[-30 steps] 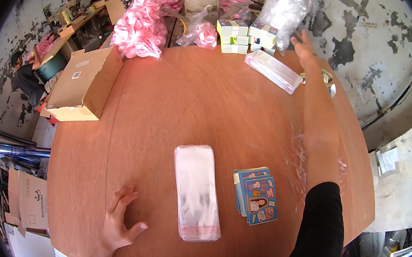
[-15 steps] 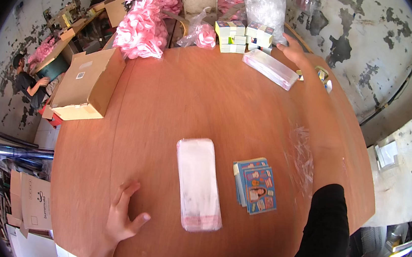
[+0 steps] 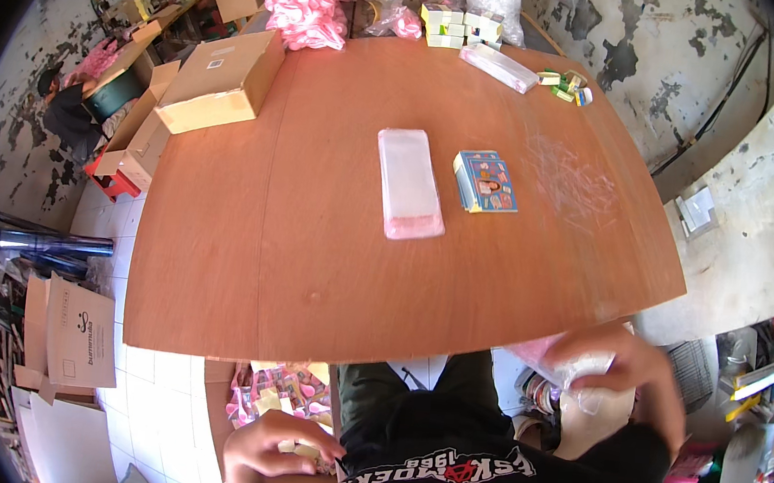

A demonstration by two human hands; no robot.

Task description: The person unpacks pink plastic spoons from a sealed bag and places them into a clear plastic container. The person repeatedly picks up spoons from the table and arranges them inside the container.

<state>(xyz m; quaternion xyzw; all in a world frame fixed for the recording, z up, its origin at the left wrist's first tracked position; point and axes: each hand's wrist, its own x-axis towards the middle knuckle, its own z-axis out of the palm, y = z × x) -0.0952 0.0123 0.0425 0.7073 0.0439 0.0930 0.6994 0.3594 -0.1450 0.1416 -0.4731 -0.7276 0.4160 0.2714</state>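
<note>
On the table a stack of clear plastic bags (image 3: pixel 408 183) with a pink end lies beside a pile of blue printed cards (image 3: pixel 490 183). My left hand (image 3: pixel 269 449) is below the near edge, over an open carton (image 3: pixel 216 397) holding pink packets (image 3: pixel 284 390). Its fingers are bent and apart, with nothing plainly in them. Past the near right edge is my right hand (image 3: pixel 622 362), its fingers curled by some pinkish, see-through plastic (image 3: pixel 540 349). Blur hides what exactly it grips.
A closed cardboard box (image 3: pixel 221 81) stands at the far left. Banded card stacks (image 3: pixel 461 27), another bag bundle (image 3: pixel 499 68) and small yellow-green pieces (image 3: pixel 567 87) sit at the far right. Loose clear strips (image 3: pixel 570 180) lie on the right. Two people work at the far left.
My right hand has come back from the far right to below the near edge. My left hand has dropped off the table to the carton. The view has shifted, showing more of my lap.
</note>
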